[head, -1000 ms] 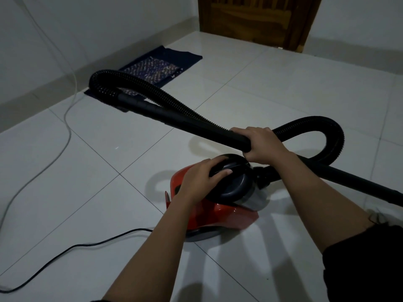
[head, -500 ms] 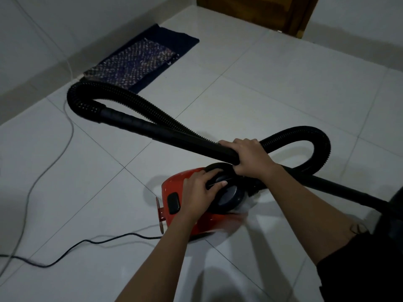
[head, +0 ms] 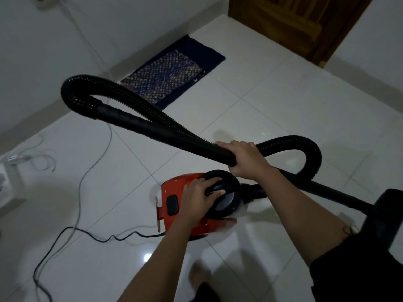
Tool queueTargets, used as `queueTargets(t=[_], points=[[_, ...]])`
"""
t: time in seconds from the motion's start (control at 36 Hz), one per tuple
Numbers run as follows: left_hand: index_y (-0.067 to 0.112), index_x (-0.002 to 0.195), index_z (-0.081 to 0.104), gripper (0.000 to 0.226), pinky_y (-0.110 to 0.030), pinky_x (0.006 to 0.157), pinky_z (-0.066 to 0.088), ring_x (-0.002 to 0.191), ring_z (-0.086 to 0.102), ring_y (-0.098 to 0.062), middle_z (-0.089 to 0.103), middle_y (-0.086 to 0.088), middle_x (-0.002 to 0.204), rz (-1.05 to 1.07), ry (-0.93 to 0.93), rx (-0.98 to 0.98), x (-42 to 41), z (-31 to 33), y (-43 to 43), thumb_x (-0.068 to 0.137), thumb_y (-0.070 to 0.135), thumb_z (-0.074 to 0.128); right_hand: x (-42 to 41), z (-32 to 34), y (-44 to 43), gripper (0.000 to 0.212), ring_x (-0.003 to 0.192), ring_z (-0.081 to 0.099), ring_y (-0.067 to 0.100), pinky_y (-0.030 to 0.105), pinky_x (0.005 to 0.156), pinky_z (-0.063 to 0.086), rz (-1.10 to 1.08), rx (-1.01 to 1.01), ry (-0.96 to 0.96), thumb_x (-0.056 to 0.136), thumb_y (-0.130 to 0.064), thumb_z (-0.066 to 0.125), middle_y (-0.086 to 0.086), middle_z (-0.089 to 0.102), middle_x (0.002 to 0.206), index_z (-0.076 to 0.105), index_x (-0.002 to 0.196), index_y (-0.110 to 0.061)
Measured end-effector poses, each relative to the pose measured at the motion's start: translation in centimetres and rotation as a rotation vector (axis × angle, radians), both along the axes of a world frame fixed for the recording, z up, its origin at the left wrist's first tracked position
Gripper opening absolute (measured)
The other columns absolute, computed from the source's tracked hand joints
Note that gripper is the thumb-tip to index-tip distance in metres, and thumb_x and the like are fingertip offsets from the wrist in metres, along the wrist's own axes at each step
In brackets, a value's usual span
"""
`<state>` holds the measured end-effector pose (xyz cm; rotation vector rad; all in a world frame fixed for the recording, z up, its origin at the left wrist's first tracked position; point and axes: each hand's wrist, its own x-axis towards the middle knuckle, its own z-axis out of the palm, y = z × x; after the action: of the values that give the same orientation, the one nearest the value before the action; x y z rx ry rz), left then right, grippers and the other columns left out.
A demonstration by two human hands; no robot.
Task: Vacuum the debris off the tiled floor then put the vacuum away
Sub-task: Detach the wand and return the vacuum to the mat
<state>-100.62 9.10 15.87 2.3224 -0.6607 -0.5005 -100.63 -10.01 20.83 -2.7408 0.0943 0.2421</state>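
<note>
Lifting vacuum (head: pixel 174 185) w/ left hand (head: pixel 198 196) curled round handle (head: pixel 220 184), right hand (head: pixel 245 159) gripping wand (head: pixel 152 127); keep level, mind cord (head: pixel 104 239).

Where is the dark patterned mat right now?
In the head view, the mat lies upper centre, flat on the tiled floor against the wall, just beyond the black hose and left of the wooden door.
</note>
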Motion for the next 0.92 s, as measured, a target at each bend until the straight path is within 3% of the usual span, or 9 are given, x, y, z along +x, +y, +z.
queueTargets(t=[0.33, 0.53, 0.72, 0.81, 0.92], points=[[0.038, 0.119, 0.062, 0.047, -0.042, 0.089, 0.047, 0.103, 0.061, -0.014, 0.069, 0.007, 0.111, 0.069, 0.06, -0.004, 17.5, 5.5, -1.3, 0.077, 0.057, 0.055, 18.9, 5.7, -0.4, 0.076, 0.098, 0.055, 0.025, 0.035, 0.092, 0.036, 0.044, 0.056, 0.018, 0.073, -0.014, 0.058, 0.0, 0.057, 0.102, 0.035, 0.142, -0.037], [0.034, 0.116, 0.065, 0.035, -0.038, 0.085, 0.045, 0.102, 0.061, -0.013, 0.071, 0.008, 0.108, 0.086, -0.009, -0.011, 29.1, 7.0, -3.3, 0.082, 0.042, 0.063, 30.9, 7.0, -2.3, 0.074, 0.092, 0.057, 0.023, 0.036, 0.091, 0.038, 0.084, 0.079, -0.013, 0.072, -0.016, 0.058, -0.007, 0.051, 0.091, 0.037, 0.139, -0.038], [0.038, 0.115, 0.063, 0.033, -0.036, 0.079, 0.051, 0.093, 0.062, -0.003, 0.071, 0.015, 0.102, 0.122, 0.0, -0.017, 41.4, 5.6, -6.3, 0.082, 0.043, 0.059, 43.9, 5.7, -5.8, 0.076, 0.095, 0.059, 0.025, 0.038, 0.088, 0.042, 0.106, 0.155, -0.029, 0.072, -0.014, 0.061, 0.002, 0.061, 0.099, 0.039, 0.141, -0.033], [0.038, 0.113, 0.065, 0.031, -0.033, 0.082, 0.051, 0.094, 0.062, -0.004, 0.071, 0.013, 0.102, 0.161, 0.017, -0.005, 46.2, 5.0, -7.4, 0.082, 0.035, 0.063, 49.3, 5.2, -7.1, 0.073, 0.096, 0.059, 0.026, 0.038, 0.088, 0.043, 0.114, 0.192, -0.042, 0.073, -0.012, 0.061, 0.004, 0.062, 0.102, 0.041, 0.141, -0.03], [0.036, 0.104, 0.068, 0.026, -0.034, 0.072, 0.05, 0.082, 0.063, -0.007, 0.072, 0.011, 0.089, 0.201, 0.003, -0.03, 52.8, 4.1, -8.7, 0.079, 0.034, 0.06, 57.3, 4.6, -8.4, 0.071, 0.105, 0.059, 0.026, 0.042, 0.094, 0.045, 0.127, 0.221, -0.041, 0.073, -0.013, 0.062, 0.003, 0.064, 0.111, 0.042, 0.14, -0.03]])
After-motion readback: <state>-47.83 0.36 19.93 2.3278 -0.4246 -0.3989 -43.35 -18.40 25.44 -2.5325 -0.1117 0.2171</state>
